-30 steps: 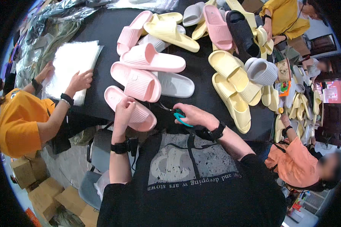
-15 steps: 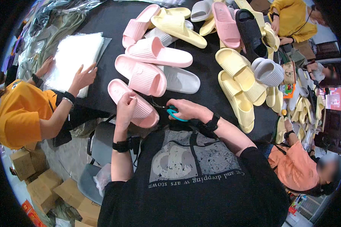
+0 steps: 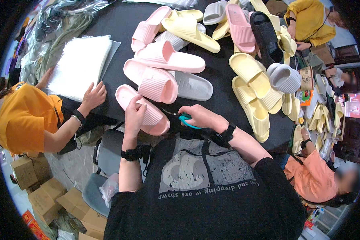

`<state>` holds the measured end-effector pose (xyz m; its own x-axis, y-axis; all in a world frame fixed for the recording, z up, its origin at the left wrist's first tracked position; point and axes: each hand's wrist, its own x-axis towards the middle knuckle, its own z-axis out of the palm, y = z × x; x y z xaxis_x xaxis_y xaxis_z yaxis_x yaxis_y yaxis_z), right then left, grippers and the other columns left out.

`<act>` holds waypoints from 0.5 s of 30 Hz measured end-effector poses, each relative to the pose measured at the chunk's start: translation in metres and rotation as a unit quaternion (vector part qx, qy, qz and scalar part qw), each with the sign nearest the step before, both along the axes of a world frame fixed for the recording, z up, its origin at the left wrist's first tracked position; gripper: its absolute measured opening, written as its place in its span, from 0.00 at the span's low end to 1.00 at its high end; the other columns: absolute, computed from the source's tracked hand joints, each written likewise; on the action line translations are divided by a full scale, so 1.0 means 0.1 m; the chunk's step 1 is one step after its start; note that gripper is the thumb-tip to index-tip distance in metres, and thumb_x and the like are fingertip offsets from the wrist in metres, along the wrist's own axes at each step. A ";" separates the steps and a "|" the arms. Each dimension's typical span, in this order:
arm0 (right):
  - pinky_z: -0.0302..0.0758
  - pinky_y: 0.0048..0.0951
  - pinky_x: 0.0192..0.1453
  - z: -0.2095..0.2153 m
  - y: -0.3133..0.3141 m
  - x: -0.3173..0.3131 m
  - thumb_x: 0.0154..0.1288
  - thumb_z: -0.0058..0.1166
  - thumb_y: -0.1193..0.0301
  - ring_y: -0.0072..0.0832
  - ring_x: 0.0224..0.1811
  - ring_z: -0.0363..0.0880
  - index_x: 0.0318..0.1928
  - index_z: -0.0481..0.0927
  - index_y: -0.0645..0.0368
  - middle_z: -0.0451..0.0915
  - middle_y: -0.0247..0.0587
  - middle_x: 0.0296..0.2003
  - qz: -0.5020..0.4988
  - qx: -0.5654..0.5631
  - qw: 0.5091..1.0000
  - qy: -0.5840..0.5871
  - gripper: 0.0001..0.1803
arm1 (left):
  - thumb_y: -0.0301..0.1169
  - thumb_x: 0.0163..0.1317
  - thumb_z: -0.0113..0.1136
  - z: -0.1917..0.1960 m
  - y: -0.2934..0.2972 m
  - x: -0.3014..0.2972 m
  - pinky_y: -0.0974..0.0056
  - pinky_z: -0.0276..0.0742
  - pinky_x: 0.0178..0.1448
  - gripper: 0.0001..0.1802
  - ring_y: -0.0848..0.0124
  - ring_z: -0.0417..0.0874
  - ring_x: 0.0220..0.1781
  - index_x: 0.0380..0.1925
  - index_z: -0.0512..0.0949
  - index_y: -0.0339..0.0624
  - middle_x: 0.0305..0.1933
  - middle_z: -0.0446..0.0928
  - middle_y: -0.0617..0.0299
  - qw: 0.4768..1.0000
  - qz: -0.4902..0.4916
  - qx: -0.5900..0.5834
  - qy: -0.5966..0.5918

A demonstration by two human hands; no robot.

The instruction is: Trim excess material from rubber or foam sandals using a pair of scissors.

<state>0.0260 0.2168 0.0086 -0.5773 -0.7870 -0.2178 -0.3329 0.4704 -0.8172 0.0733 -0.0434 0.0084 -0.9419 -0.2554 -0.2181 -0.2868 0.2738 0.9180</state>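
A pink slipper (image 3: 151, 119) lies at the near edge of the table, tilted toward me at its strap end. My left hand (image 3: 135, 114) rests on it beside the strap, its fingers pinched together against the slipper. Just to the right, my right hand (image 3: 204, 117) grips a pair of scissors (image 3: 187, 120) with teal handles. The scissors' dark blades point left, toward the slipper's strap, without a visible cut. Behind are another pink slipper (image 3: 158, 86), a third pink slipper (image 3: 188, 62) and a grey slipper (image 3: 194, 86).
Yellow slippers (image 3: 250, 108), a grey pair (image 3: 286, 78) and a black slipper (image 3: 267, 38) crowd the right side of the black table. At left, a person in orange (image 3: 26, 120) handles a stack of clear plastic bags (image 3: 82, 66). Cardboard boxes (image 3: 46, 200) and a grey chair (image 3: 108, 150) stand below.
My left hand's fingers have turned down onto the pink slipper from a raised pinch. The scissors stay in my right hand with little movement. The neighbour's near hand has slid down the bag stack.
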 end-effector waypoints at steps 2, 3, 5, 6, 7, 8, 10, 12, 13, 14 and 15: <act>0.75 0.42 0.42 0.10 0.04 0.00 0.55 0.59 0.68 0.49 0.38 0.79 0.46 0.74 0.61 0.80 0.54 0.32 -0.016 -0.023 1.000 -0.002 0.19 | 0.25 0.59 0.55 0.04 -0.04 -0.02 0.71 0.71 0.35 0.18 0.78 0.75 0.29 0.50 0.72 0.32 0.26 0.76 0.64 1.000 0.009 -0.001 -0.001; 0.75 0.42 0.42 0.13 0.06 0.00 0.55 0.59 0.68 0.49 0.38 0.79 0.46 0.74 0.61 0.80 0.54 0.32 -0.015 -0.025 1.000 -0.001 0.19 | 0.25 0.59 0.55 0.04 -0.07 -0.03 0.71 0.71 0.36 0.18 0.78 0.75 0.30 0.50 0.71 0.32 0.27 0.76 0.63 1.000 0.018 -0.002 -0.008; 0.76 0.40 0.41 0.20 0.10 0.00 0.55 0.60 0.67 0.47 0.37 0.80 0.46 0.74 0.60 0.80 0.53 0.32 -0.037 -0.013 0.999 -0.015 0.18 | 0.25 0.58 0.55 0.02 -0.11 -0.06 0.69 0.72 0.36 0.19 0.76 0.76 0.31 0.50 0.71 0.33 0.28 0.77 0.62 0.999 0.029 -0.009 0.016; 0.76 0.40 0.41 0.22 0.13 0.01 0.55 0.60 0.67 0.47 0.37 0.80 0.46 0.74 0.60 0.80 0.53 0.32 -0.037 -0.014 0.999 -0.014 0.18 | 0.25 0.58 0.55 -0.02 -0.12 -0.08 0.68 0.72 0.37 0.19 0.75 0.77 0.32 0.51 0.71 0.33 0.30 0.77 0.60 0.998 0.038 -0.012 0.038; 0.76 0.38 0.41 0.24 0.17 0.02 0.55 0.60 0.67 0.46 0.36 0.81 0.46 0.74 0.60 0.81 0.53 0.32 -0.059 -0.014 0.998 -0.031 0.19 | 0.25 0.58 0.55 -0.07 -0.16 -0.11 0.68 0.72 0.37 0.19 0.75 0.77 0.32 0.51 0.71 0.33 0.30 0.77 0.60 0.998 0.037 -0.013 0.040; 0.76 0.37 0.40 0.25 0.20 0.03 0.56 0.61 0.66 0.45 0.36 0.81 0.46 0.75 0.60 0.81 0.53 0.32 -0.081 -0.014 0.995 -0.047 0.19 | 0.26 0.58 0.55 -0.13 -0.20 -0.15 0.66 0.73 0.39 0.20 0.71 0.78 0.33 0.51 0.71 0.33 0.32 0.78 0.57 0.996 0.052 -0.060 0.036; 0.76 0.35 0.39 0.21 0.29 0.08 0.56 0.62 0.66 0.42 0.35 0.82 0.46 0.75 0.60 0.81 0.52 0.31 -0.094 -0.023 0.994 -0.045 0.19 | 0.26 0.57 0.56 -0.20 -0.31 -0.21 0.64 0.74 0.40 0.20 0.68 0.79 0.34 0.51 0.71 0.34 0.33 0.78 0.53 0.991 0.068 -0.108 0.034; 0.76 0.34 0.39 0.19 0.36 0.12 0.55 0.62 0.66 0.40 0.34 0.82 0.47 0.75 0.60 0.81 0.50 0.30 -0.129 -0.023 0.991 -0.033 0.20 | 0.28 0.57 0.56 -0.26 -0.43 -0.30 0.60 0.75 0.42 0.20 0.61 0.80 0.36 0.50 0.71 0.34 0.36 0.78 0.48 0.979 0.105 -0.169 0.048; 0.76 0.34 0.39 0.18 0.40 0.13 0.55 0.62 0.66 0.40 0.34 0.82 0.47 0.75 0.60 0.81 0.50 0.30 -0.129 -0.024 0.991 -0.031 0.20 | 0.30 0.57 0.56 -0.28 -0.46 -0.36 0.58 0.75 0.45 0.20 0.57 0.80 0.36 0.49 0.72 0.34 0.40 0.77 0.46 0.978 0.107 -0.181 0.013; 0.76 0.34 0.38 0.16 0.43 0.14 0.55 0.63 0.66 0.39 0.33 0.83 0.47 0.75 0.60 0.81 0.50 0.29 -0.142 -0.024 0.989 -0.037 0.20 | 0.30 0.57 0.56 -0.33 -0.49 -0.43 0.58 0.75 0.45 0.20 0.57 0.80 0.36 0.49 0.72 0.34 0.40 0.77 0.46 0.978 0.106 -0.181 0.016; 0.76 0.34 0.38 0.14 0.43 0.15 0.55 0.63 0.66 0.38 0.33 0.83 0.47 0.75 0.60 0.81 0.50 0.29 -0.151 -0.024 0.987 -0.043 0.20 | 0.30 0.57 0.57 -0.44 -0.57 -0.47 0.57 0.74 0.46 0.20 0.55 0.80 0.37 0.49 0.73 0.33 0.40 0.77 0.45 0.969 0.083 -0.230 0.025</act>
